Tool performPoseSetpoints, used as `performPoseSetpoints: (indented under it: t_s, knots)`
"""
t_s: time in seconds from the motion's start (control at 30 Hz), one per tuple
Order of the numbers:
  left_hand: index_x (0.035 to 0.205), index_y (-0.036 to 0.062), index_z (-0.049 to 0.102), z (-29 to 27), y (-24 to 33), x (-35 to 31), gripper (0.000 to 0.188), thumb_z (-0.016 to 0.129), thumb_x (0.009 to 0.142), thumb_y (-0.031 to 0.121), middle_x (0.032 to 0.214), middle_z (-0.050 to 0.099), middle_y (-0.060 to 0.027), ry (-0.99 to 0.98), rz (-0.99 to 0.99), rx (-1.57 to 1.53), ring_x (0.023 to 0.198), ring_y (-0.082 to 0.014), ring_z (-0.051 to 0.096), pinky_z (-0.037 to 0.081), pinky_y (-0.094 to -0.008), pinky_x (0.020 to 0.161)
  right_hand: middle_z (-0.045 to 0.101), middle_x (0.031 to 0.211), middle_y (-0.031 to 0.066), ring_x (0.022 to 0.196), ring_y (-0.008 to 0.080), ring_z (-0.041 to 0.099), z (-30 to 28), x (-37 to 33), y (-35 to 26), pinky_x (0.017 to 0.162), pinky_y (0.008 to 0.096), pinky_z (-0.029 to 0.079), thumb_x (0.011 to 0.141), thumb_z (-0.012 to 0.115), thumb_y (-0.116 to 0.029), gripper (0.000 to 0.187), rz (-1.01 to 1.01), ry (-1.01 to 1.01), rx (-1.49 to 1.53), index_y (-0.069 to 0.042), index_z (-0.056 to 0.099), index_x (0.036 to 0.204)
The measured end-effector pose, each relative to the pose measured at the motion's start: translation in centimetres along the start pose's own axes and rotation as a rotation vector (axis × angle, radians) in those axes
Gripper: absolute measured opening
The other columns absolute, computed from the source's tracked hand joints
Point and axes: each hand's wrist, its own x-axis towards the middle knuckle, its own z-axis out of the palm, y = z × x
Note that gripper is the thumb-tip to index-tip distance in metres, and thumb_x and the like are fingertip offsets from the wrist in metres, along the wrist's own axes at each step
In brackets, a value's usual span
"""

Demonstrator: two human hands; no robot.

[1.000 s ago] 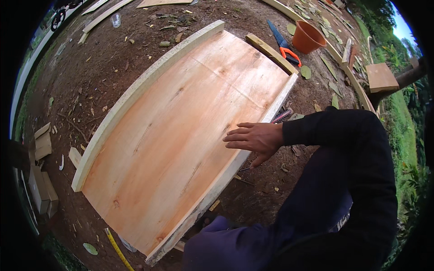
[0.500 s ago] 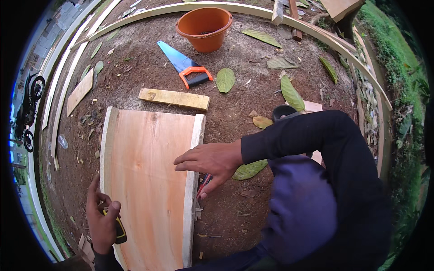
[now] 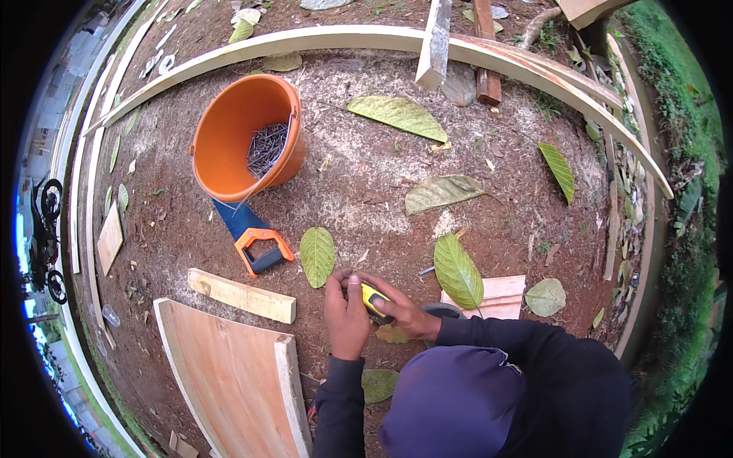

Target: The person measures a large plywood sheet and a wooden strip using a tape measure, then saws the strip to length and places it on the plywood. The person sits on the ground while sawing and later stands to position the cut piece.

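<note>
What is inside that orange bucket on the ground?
The orange bucket holds a heap of dark nails, piled against one side. The rest of its inside looks bare. Whatever lies beneath the heap is covered, so it cannot be seen.

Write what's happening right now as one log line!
left hand: on yellow tape measure | right hand: gripping it too | nearby: wooden panel, orange bucket of nails, handsaw

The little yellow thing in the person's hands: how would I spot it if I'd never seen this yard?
Start at the orange bucket on the dirt, then drop past the handsaw to where the left hand and right hand meet. Between them sits the tape measure, yellow and black, unlike the green leaves around it.
</note>
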Motion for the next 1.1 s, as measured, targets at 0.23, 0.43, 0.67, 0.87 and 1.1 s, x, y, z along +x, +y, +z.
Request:
performPoseSetpoints:
  t_s: [0.23,0.43,0.67,0.87,1.1]
  knots:
    - [0.127,-0.0024,0.062,2.8,5.7,10.5,0.035,0.069,0.101,0.019,0.113,0.069,-0.0134,-0.125,0.081,0.362,0.101,-0.0177,0.066,0.054,-0.0331,0.088,0.064,0.130,0.0096,0.106,0.0163,0.065,-5.2,2.8,-1.6,0.089,0.0322,0.054,0.113,0.040,-0.040,0.056,0.163,0.210,0.345,-0.003,0.043,0.154]
    - [0.138,-0.0059,0.054,10.0,11.4,16.8,0.055,0.076,0.095,0.020,0.123,0.066,-0.0191,-0.182,0.255,0.343,0.113,-0.0234,0.066,0.055,-0.0366,0.092,0.067,0.130,0.0129,0.112,0.0210,0.066,-5.9,-0.4,-3.3,0.101,0.0339,0.051,0.113,0.035,-0.042,0.054,0.243,0.334,0.389,-0.001,0.049,0.146]
    - [0.152,-0.0113,0.032,19.6,15.0,22.4,0.097,0.086,0.085,0.033,0.140,0.050,-0.0322,0.024,0.645,0.596,0.131,-0.0415,0.054,0.047,-0.0481,0.108,0.065,0.130,0.0152,0.114,0.0264,0.068,-6.8,-4.2,-3.3,0.096,0.0367,0.055,0.114,0.036,-0.036,0.049,0.176,0.332,0.515,-0.001,0.049,0.145]
    - [0.140,-0.0135,0.038,21.8,17.1,24.7,0.090,0.087,0.084,0.038,0.134,0.052,-0.0366,-0.099,0.626,0.696,0.132,-0.0474,0.051,0.045,-0.0500,0.110,0.068,0.122,0.0128,0.111,0.0187,0.066,-7.3,-8.0,-7.3,0.089,0.0342,0.055,0.107,0.048,-0.035,0.054,-0.093,0.463,0.504,-0.003,0.046,0.150]
    - [0.105,-0.0124,0.059,20.7,17.0,30.2,0.059,0.077,0.089,0.041,0.095,0.070,-0.0354,-0.104,0.699,0.815,0.094,-0.0519,0.070,0.055,-0.0543,0.086,0.069,0.114,0.0165,0.108,0.0257,0.071,-7.3,-14.5,-9.4,0.094,0.0401,0.058,0.104,0.049,-0.032,0.044,-0.402,0.893,0.339,0.002,0.057,0.133]
